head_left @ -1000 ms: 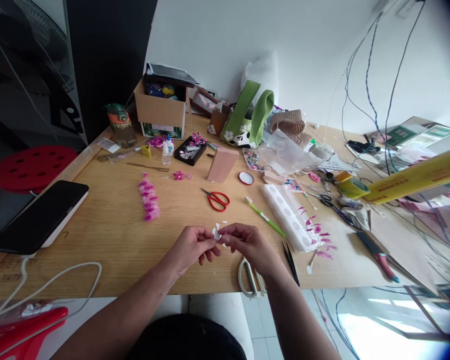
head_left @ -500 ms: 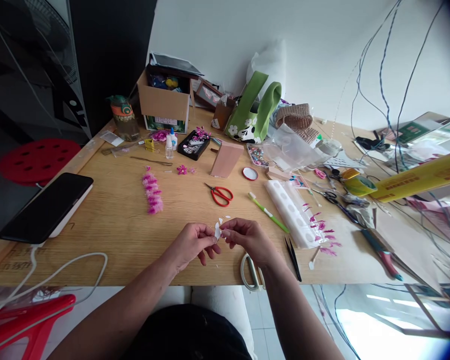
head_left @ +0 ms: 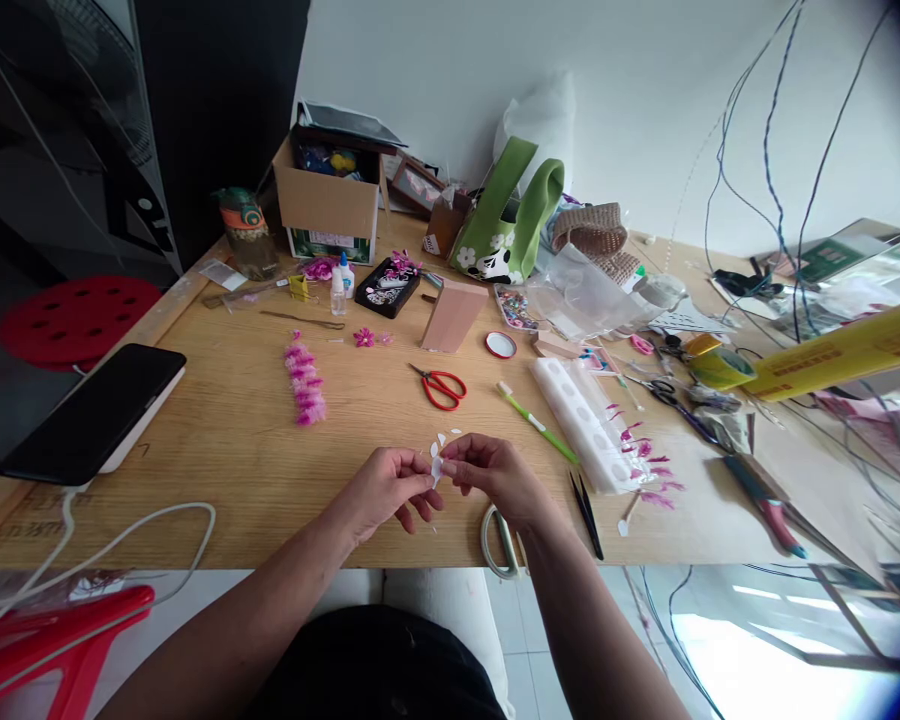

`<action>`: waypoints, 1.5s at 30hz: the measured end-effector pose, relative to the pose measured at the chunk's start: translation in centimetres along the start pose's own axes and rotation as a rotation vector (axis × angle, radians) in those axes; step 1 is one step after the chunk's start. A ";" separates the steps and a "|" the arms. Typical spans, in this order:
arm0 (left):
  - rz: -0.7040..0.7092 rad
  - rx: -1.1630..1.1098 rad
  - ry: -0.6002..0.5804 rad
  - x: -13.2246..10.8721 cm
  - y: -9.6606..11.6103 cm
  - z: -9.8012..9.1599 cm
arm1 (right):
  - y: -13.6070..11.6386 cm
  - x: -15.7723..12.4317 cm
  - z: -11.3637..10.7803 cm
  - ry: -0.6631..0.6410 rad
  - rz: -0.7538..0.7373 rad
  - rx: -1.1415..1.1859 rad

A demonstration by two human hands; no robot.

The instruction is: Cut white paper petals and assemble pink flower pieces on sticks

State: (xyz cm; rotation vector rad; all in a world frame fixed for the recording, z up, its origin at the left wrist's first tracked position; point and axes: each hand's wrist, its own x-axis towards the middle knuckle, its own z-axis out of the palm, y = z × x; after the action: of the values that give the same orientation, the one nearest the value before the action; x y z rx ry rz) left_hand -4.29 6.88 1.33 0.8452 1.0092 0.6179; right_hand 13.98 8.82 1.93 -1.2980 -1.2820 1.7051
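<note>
My left hand [head_left: 399, 487] and my right hand [head_left: 489, 472] meet just above the front of the wooden table. Between their fingertips is a small white petal-shaped piece [head_left: 436, 468], pinched from both sides. Thumbs and forefingers partly cover it. Just beyond the fingers, several small white scraps [head_left: 441, 438] lie on the wood. Red-handled scissors [head_left: 442, 388] rest farther back with their tip to the left. A roll of pale tape [head_left: 499, 542] sits under my right wrist at the table's edge, partly hidden. Black tweezers [head_left: 586, 514] lie to the right of that wrist.
A pink fuzzy strip [head_left: 304, 380] lies left of the scissors. To the right are a green toothbrush [head_left: 538, 424] and a white plastic tray [head_left: 581, 425] with pink sprigs. A pink block [head_left: 454, 315] stands behind. A phone [head_left: 94, 412] on a white stand is at far left.
The white piece has turned slightly between my fingertips, and one more white scrap shows behind it. Both hands stay in nearly the same place.
</note>
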 end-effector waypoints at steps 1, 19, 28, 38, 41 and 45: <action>-0.001 0.000 0.002 0.0 0.0 0.0 | 0.0 0.0 0.0 -0.003 0.001 0.002; 0.099 -0.075 0.004 1.5 0.4 2.4 | -0.2 -3.3 -1.6 0.192 -0.049 0.233; 0.155 -0.177 0.108 2.0 0.4 3.6 | 0.5 -4.0 -1.0 0.269 -0.056 0.375; 0.297 -0.026 0.121 3.1 -0.9 5.2 | 1.5 -3.6 1.3 0.391 -0.145 0.344; 0.294 -0.025 0.130 3.3 -0.9 5.3 | 1.4 -3.8 1.1 0.453 -0.175 0.312; 0.259 -0.090 0.131 3.1 -0.5 5.6 | 1.4 -4.1 0.9 0.525 -0.227 0.234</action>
State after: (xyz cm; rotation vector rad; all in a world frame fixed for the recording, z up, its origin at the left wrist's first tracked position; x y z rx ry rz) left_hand 2.09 7.30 0.98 0.8715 0.9887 0.9429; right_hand 14.49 4.44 1.98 -1.2895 -0.8554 1.2046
